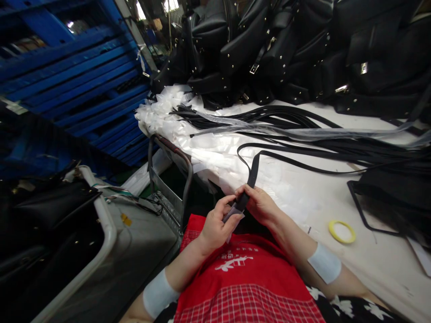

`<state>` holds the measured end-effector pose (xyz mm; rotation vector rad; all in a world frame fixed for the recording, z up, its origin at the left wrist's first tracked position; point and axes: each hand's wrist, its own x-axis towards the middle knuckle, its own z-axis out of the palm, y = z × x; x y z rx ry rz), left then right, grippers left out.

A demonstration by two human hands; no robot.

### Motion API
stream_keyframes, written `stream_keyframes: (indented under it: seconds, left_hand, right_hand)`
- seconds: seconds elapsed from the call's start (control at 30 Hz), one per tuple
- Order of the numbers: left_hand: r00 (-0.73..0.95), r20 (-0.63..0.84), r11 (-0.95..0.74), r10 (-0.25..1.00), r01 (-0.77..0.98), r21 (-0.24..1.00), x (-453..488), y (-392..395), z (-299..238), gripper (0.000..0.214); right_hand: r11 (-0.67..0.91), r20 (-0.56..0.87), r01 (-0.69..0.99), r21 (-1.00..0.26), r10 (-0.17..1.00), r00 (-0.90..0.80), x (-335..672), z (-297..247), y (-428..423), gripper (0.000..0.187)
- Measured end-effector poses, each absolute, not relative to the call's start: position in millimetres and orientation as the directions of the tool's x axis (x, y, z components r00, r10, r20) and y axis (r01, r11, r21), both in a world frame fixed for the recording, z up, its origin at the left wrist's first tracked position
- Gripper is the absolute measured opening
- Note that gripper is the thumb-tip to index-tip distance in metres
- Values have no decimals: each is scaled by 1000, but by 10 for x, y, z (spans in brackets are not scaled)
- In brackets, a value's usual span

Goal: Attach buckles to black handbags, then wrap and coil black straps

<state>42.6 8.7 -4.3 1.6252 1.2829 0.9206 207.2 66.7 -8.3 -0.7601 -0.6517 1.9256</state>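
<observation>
Both of your hands are busy here, fingers closed in, neither spread wide. Your left hand (215,226) pinches the near end of the black strap (255,172) where clear film (231,214) wraps it, thumb on top. Your right hand (261,204) grips just beyond, at one o'clock from the left — a close pairing, presumably so the narrow strip stays firm between them.

The strap runs doubled out of your grip towards twelve o'clock, then bends away to two, across the white table (303,193). That slack probably lets you hold this end near your red apron (242,255) without dragging the rest.

More straps (286,117) lie lengthwise at one o'clock, likely to limit tangling. White scraps (161,110) heap at eleven, perhaps pushed there out of the way — and a yellow ring (331,230) lies flat near four. Black bags (286,49) crowd the far side, twelve to two.
</observation>
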Motion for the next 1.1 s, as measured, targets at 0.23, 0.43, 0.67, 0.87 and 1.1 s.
stream_keyframes:
  seconds: [0.23, 0.43, 0.67, 0.87, 1.1]
  left_hand:
    - [439, -383, 371, 813, 118, 921, 387, 171, -203, 56]
    - [561, -384, 343, 733, 182, 921, 414, 194, -159, 59]
    - [418, -204, 157, 885, 145, 977, 548, 359, -40, 58]
    - [443, -254, 146, 860, 262, 954, 375, 281, -59, 62]
    - [468, -250, 170, 848, 206, 964, 432, 383, 68, 59]
  right_hand:
    - [-321, -194, -394, -861, 924, -329, 2082, -61, 596, 33]
    - [-232, -126, -652, -722, 971, -206, 2212, 126, 915, 45]
    - [-156, -121, -293, -943, 983, -135, 1788, 84, 682, 53]
    - [-160, -141, -612, -774, 987, -80, 2120, 229, 916, 47]
    - [-94, -103, -554, -827, 995, -14, 2270, 344, 1113, 55]
